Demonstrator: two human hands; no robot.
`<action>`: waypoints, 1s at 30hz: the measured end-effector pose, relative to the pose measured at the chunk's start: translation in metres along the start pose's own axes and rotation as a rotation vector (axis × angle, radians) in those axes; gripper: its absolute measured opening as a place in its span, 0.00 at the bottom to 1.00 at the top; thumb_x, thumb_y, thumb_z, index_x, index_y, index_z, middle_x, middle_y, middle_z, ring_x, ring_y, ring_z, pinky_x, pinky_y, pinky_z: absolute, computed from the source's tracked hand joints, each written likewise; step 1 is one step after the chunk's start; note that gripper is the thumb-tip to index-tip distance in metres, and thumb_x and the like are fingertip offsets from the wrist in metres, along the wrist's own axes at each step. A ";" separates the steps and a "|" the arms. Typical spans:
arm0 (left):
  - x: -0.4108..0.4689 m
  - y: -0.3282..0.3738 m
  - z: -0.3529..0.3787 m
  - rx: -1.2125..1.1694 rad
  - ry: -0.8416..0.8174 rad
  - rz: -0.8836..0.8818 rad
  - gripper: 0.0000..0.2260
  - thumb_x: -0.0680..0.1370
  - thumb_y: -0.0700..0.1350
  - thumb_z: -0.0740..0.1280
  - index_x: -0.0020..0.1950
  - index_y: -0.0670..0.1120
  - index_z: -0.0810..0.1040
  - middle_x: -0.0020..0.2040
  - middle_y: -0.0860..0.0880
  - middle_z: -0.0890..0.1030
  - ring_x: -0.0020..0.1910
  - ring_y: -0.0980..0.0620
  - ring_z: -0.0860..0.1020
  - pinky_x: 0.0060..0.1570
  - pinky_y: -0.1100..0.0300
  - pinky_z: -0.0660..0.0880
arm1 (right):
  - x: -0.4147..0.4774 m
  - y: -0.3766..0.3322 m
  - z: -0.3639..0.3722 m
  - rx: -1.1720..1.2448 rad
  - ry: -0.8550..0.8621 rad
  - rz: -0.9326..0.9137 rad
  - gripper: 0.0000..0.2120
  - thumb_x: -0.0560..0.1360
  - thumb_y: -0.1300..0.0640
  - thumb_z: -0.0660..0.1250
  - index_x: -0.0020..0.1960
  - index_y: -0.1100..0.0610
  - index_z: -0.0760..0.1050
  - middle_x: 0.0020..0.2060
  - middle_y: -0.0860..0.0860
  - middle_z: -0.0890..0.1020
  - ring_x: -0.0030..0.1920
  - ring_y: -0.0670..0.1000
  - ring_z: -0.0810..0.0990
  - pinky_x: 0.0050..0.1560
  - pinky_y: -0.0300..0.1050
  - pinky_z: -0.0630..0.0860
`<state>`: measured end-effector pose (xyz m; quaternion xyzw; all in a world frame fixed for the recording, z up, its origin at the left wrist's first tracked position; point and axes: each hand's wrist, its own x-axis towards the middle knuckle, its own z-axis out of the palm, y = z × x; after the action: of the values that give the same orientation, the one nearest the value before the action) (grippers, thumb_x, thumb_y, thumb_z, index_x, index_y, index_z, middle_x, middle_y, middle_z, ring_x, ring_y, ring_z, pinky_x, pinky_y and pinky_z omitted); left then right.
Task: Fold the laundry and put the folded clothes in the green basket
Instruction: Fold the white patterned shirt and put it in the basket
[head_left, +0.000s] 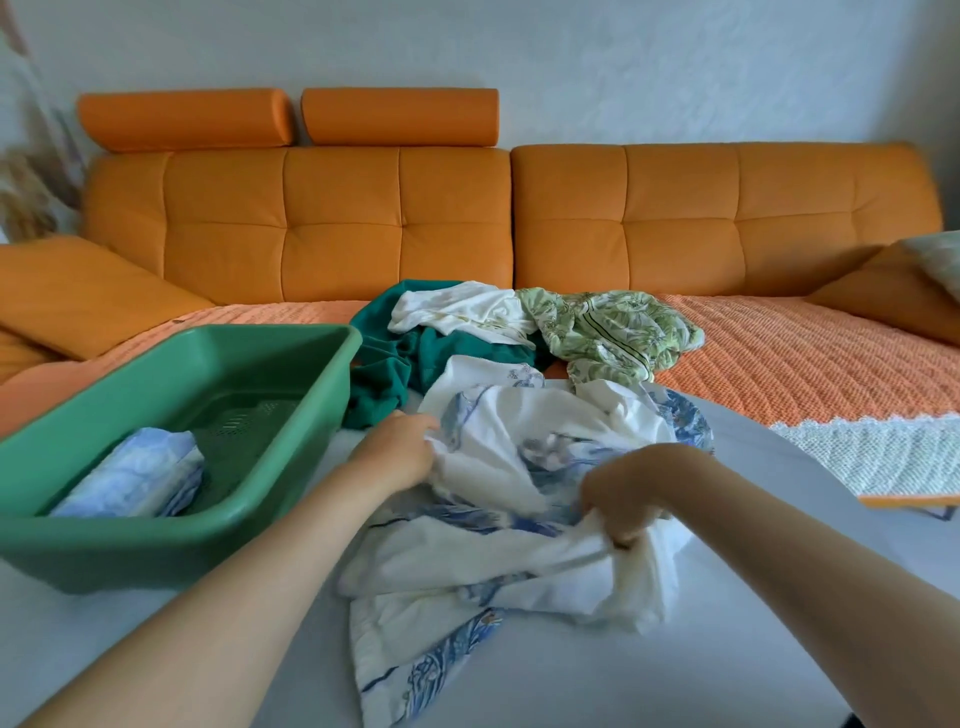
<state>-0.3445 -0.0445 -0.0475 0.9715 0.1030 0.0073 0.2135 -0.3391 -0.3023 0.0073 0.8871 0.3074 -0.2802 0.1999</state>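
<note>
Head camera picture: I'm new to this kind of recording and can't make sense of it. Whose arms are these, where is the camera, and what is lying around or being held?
No machine is involved. A person wears a wide-angle camera on the head, looking forward and down, so the two bare arms you see are their own. The left hand and the right hand both grip a crumpled white garment with blue print, which lies on a pale surface. To the left stands a green basket with one folded light-blue piece inside. Further back, on the seat of the orange sofa, lie a teal garment, a white garment and a green leaf-patterned garment, all unfolded.
</note>
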 end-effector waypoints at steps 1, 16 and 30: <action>0.000 0.001 -0.001 0.004 0.006 0.007 0.19 0.82 0.47 0.62 0.73 0.57 0.70 0.74 0.45 0.67 0.68 0.44 0.71 0.64 0.53 0.71 | -0.005 0.004 -0.001 -0.019 -0.104 0.074 0.18 0.76 0.60 0.66 0.66 0.56 0.76 0.40 0.51 0.76 0.32 0.50 0.73 0.29 0.40 0.74; 0.011 0.034 -0.017 -0.351 0.045 0.225 0.11 0.82 0.41 0.58 0.41 0.43 0.74 0.34 0.47 0.76 0.34 0.45 0.77 0.35 0.54 0.70 | 0.037 -0.023 -0.007 0.908 0.656 -0.121 0.48 0.70 0.32 0.71 0.80 0.43 0.48 0.77 0.51 0.63 0.75 0.55 0.65 0.68 0.49 0.64; 0.006 0.040 -0.012 -0.127 -0.202 0.211 0.06 0.79 0.50 0.69 0.52 0.50 0.82 0.44 0.49 0.84 0.39 0.51 0.81 0.42 0.56 0.76 | 0.019 0.041 -0.022 1.513 0.688 0.061 0.06 0.75 0.64 0.60 0.46 0.63 0.75 0.40 0.61 0.79 0.39 0.57 0.78 0.46 0.53 0.76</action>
<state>-0.3317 -0.0736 -0.0205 0.9572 -0.0224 -0.0616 0.2818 -0.2912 -0.3124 0.0198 0.8260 0.0555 -0.1190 -0.5481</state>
